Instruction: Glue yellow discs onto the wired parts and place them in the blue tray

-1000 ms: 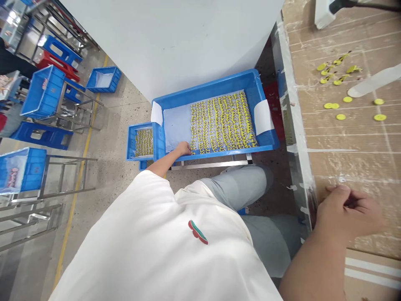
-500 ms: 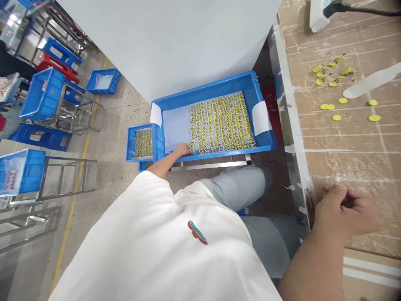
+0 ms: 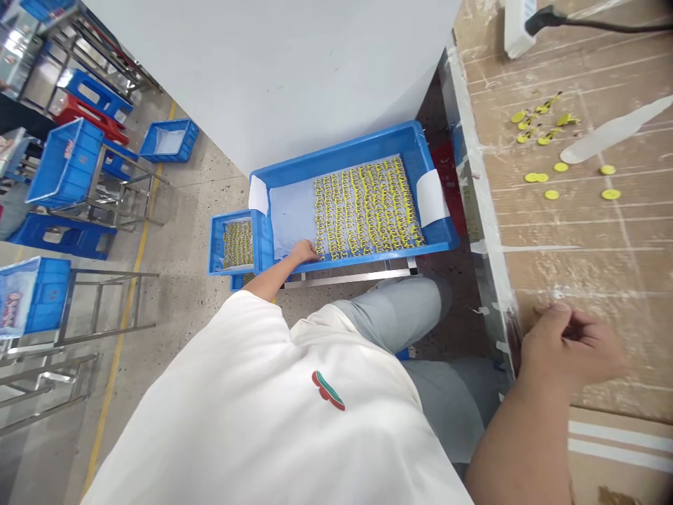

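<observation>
A large blue tray (image 3: 341, 146) lined with a pale sheet holds rows of small yellow-and-black figures (image 3: 362, 207). Inside its near left part, my left hand (image 3: 303, 252) has its fingers closed at the near end of the leftmost row. Whatever is between those fingertips is too small to make out. My right hand (image 3: 578, 345) rests on the cardboard-covered table (image 3: 568, 270), its fingers curled together, and their contents are hidden. Farther up that table lie several loose yellow-and-black figures (image 3: 547, 137) and flat yellow discs (image 3: 610, 194).
A smaller blue crate (image 3: 212, 245) of similar pieces stands left of the tray. Behind the tray rises a white panel (image 3: 294, 77). A white power strip (image 3: 518, 28) with a black plug lies on the table. Blue crates (image 3: 66, 165) on metal stands and a person's dark sleeve (image 3: 24, 116) are at far left.
The view has shifted slightly, so the table and its pieces sit a little farther left. Both hands stay at nearly the same places, fingers still closed.
</observation>
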`<act>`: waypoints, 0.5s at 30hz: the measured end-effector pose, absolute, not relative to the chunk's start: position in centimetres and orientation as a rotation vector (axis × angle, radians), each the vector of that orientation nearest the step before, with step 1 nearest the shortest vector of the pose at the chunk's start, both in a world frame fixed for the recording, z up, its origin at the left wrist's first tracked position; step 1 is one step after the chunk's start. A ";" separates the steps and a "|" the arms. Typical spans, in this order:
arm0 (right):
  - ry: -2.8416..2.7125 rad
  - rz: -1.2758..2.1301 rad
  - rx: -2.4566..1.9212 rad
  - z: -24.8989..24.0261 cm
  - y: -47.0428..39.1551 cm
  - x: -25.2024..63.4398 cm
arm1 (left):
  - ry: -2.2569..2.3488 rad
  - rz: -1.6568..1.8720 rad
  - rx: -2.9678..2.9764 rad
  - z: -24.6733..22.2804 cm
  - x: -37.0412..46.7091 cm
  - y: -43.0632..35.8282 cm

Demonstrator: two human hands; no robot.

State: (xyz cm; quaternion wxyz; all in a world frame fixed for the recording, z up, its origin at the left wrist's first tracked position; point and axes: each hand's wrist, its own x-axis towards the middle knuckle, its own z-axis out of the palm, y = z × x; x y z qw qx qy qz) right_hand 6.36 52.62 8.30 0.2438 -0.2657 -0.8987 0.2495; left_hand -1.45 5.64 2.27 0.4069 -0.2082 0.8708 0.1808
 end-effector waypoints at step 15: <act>-2.484 0.922 -0.420 11.9 46.4 12.2 | 1.528 1.060 1.178 20.6 -1.6 18.3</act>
